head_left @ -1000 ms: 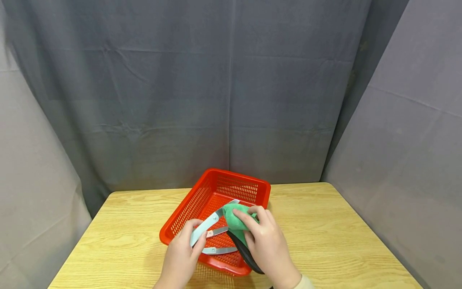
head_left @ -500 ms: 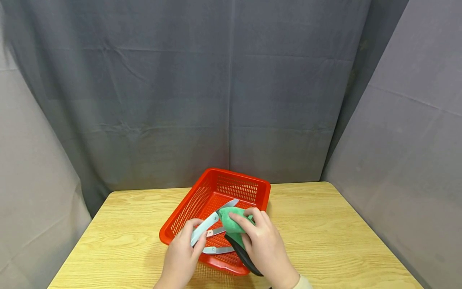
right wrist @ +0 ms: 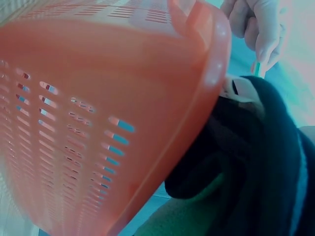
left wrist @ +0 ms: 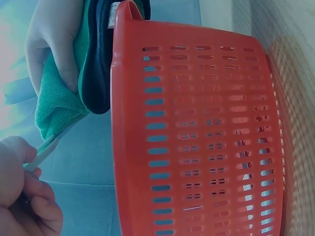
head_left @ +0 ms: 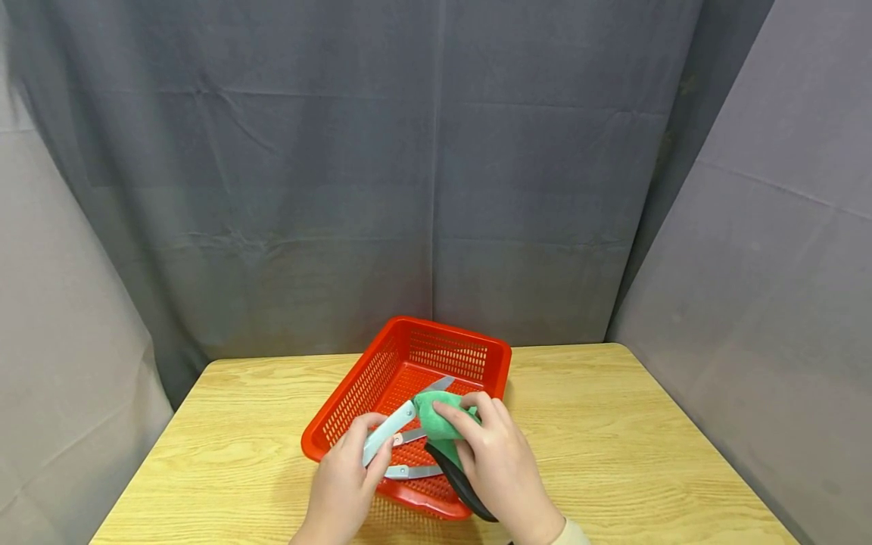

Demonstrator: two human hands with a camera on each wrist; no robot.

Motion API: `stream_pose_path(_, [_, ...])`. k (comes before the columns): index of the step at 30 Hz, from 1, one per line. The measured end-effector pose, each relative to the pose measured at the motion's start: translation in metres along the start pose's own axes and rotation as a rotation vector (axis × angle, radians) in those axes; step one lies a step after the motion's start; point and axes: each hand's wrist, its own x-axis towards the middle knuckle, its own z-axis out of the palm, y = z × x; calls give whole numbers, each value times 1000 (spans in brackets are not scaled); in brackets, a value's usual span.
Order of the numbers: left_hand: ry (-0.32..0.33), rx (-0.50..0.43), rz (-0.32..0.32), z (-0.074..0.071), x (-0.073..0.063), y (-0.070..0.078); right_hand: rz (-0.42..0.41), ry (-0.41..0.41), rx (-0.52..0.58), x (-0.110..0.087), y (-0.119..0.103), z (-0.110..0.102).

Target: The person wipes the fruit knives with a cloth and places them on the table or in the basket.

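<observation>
In the head view my left hand [head_left: 343, 475] grips the pale blue handle of a folding knife [head_left: 390, 432], its blade pointing up and to the right. My right hand [head_left: 502, 463] pinches a green cloth [head_left: 436, 418] with a black side around the blade, close to the handle; the blade tip shows beyond it. Both hands are over a red plastic basket [head_left: 313, 440]. Inside it lie a knife with a pinkish handle end [head_left: 411, 437] and another pale-handled knife [head_left: 412, 471], each partly hidden. In the right wrist view the cloth's black side [right wrist: 256, 162] hangs beside the basket.
The basket stands on a light wooden table [head_left: 640, 454], near the middle. A dark grey curtain [head_left: 272, 189] closes off the back, and lighter grey cloth panels [head_left: 763, 265] stand along both sides.
The cloth and my right hand have slid a little down the blade toward the handle, baring more of the tip. My left hand has barely moved.
</observation>
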Motion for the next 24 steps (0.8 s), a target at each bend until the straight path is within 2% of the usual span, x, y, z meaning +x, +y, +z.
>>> stream_pose_path(12, [22,-28,68,-3,1,1,100,11,-32,2,3,-1])
stream_pose_path(24, [31,-31,80,-2,1,1,156,37,-58,2,11,-2])
